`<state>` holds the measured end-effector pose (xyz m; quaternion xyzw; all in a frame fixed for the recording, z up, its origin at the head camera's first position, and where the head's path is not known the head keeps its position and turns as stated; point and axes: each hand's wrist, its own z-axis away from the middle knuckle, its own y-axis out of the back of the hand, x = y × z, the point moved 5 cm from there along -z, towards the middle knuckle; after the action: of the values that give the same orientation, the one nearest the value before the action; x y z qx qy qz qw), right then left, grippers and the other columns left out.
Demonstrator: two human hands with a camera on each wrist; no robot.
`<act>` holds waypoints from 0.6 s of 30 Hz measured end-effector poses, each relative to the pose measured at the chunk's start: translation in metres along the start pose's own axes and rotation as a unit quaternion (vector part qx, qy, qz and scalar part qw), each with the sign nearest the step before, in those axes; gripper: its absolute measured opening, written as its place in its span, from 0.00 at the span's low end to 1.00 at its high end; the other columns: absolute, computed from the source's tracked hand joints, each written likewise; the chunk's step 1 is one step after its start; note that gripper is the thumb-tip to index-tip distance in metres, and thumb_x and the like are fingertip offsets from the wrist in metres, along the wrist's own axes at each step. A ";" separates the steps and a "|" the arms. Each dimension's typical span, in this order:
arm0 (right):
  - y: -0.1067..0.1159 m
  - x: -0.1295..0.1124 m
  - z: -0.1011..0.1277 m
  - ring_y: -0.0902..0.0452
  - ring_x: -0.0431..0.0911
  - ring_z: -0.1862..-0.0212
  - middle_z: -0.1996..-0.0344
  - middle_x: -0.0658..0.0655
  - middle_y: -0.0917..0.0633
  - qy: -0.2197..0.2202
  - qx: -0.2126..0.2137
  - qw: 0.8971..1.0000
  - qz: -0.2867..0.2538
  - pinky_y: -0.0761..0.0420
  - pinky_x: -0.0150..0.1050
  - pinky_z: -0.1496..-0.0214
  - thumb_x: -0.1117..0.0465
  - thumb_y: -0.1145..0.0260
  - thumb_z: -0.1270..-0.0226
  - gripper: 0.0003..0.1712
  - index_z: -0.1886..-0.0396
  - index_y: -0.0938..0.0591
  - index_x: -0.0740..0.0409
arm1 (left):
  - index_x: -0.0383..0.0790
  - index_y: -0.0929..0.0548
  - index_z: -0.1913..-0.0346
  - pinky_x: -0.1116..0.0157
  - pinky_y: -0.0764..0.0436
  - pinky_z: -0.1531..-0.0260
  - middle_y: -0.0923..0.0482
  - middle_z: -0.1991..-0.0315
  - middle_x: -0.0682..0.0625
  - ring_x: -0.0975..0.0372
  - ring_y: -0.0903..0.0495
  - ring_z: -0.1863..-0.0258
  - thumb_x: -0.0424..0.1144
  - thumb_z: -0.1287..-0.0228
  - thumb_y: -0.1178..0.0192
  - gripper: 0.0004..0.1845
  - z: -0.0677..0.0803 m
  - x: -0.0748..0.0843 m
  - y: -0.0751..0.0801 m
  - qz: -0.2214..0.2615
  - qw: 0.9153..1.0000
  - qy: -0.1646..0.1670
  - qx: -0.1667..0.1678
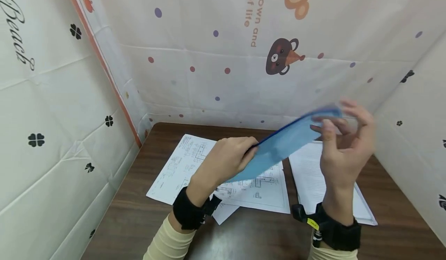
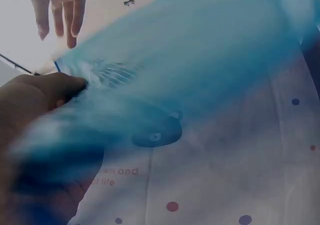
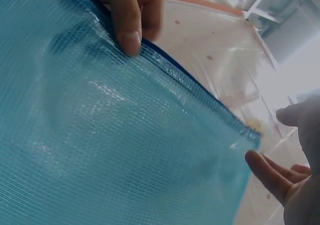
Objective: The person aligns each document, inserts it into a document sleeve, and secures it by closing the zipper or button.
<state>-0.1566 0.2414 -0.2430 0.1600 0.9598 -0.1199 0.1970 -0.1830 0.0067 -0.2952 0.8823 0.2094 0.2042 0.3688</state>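
Note:
A translucent blue mesh zip pouch (image 1: pixel 282 144) with a darker blue zip edge is held up, slanting, above the papers. My left hand (image 1: pixel 226 155) grips it near one end of the zip edge; the left thumb (image 3: pixel 129 32) presses on the mesh in the right wrist view. My right hand (image 1: pixel 348 147) is raised by the pouch's other end, fingers spread and loosely bent. In the right wrist view the right fingers (image 3: pixel 272 177) lie close beside the pouch's corner; whether they touch it I cannot tell. The left wrist view shows the pouch (image 2: pixel 200 45) blurred.
Sheets with technical line drawings (image 1: pixel 174 171) overlap on the brown wooden table (image 1: pixel 258 233) under the pouch. To the right lies a stack of text pages (image 1: pixel 306 171). Printed cloth walls (image 1: pixel 195 86) enclose the table at the back and sides.

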 end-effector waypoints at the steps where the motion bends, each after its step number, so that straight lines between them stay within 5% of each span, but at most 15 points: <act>1: -0.001 -0.001 0.001 0.11 0.52 0.51 0.37 0.71 0.23 -0.001 -0.001 1.000 0.011 0.14 0.30 0.55 0.75 0.31 0.32 0.24 0.41 0.28 0.79 | 0.37 0.15 0.52 0.70 0.19 0.67 0.15 0.64 0.51 0.66 0.21 0.70 0.35 0.20 0.40 0.06 0.001 0.000 0.000 0.010 1.000 0.003 0.007; 5: -0.011 -0.001 0.010 0.13 0.46 0.50 0.44 0.65 0.18 -0.023 -0.100 0.985 0.137 0.18 0.23 0.54 0.71 0.27 0.32 0.21 0.43 0.23 0.73 | 0.36 0.17 0.55 0.73 0.24 0.69 0.19 0.66 0.52 0.66 0.26 0.71 0.33 0.21 0.40 0.04 0.003 0.001 0.003 0.061 0.997 0.024 0.041; 9: -0.030 0.004 0.024 0.13 0.46 0.55 0.57 0.59 0.11 -0.059 -0.269 0.938 0.211 0.16 0.27 0.59 0.63 0.31 0.24 0.09 0.51 0.15 0.65 | 0.38 0.18 0.54 0.75 0.25 0.71 0.23 0.60 0.50 0.64 0.23 0.71 0.36 0.20 0.40 0.04 0.002 0.009 0.003 0.077 0.994 0.016 0.071; 11: -0.037 0.005 0.029 0.12 0.52 0.53 0.56 0.59 0.11 -0.065 -0.310 0.926 0.207 0.11 0.38 0.62 0.61 0.34 0.20 0.10 0.50 0.15 0.63 | 0.40 0.18 0.53 0.77 0.26 0.72 0.22 0.51 0.47 0.63 0.18 0.68 0.38 0.19 0.41 0.05 0.001 0.014 0.002 0.064 0.995 0.006 0.081; 14: -0.044 0.003 0.032 0.12 0.57 0.50 0.53 0.61 0.12 -0.038 -0.327 0.927 0.179 0.10 0.53 0.63 0.59 0.39 0.17 0.13 0.46 0.16 0.64 | 0.41 0.16 0.52 0.79 0.27 0.74 0.26 0.33 0.45 0.63 0.15 0.67 0.40 0.18 0.41 0.07 -0.001 0.020 0.001 0.048 0.995 -0.007 0.088; 18: -0.046 0.000 0.032 0.13 0.53 0.48 0.50 0.60 0.13 -0.007 -0.334 0.932 0.137 0.10 0.46 0.60 0.59 0.43 0.15 0.16 0.40 0.18 0.64 | 0.40 0.15 0.47 0.78 0.29 0.74 0.32 0.23 0.47 0.65 0.20 0.70 0.40 0.19 0.42 0.09 -0.004 0.024 0.000 0.039 0.995 -0.017 0.088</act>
<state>-0.1623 0.1893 -0.2644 0.2143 0.9118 0.2349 0.2600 -0.1648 0.0213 -0.2874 0.9221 0.1862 0.1843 0.2846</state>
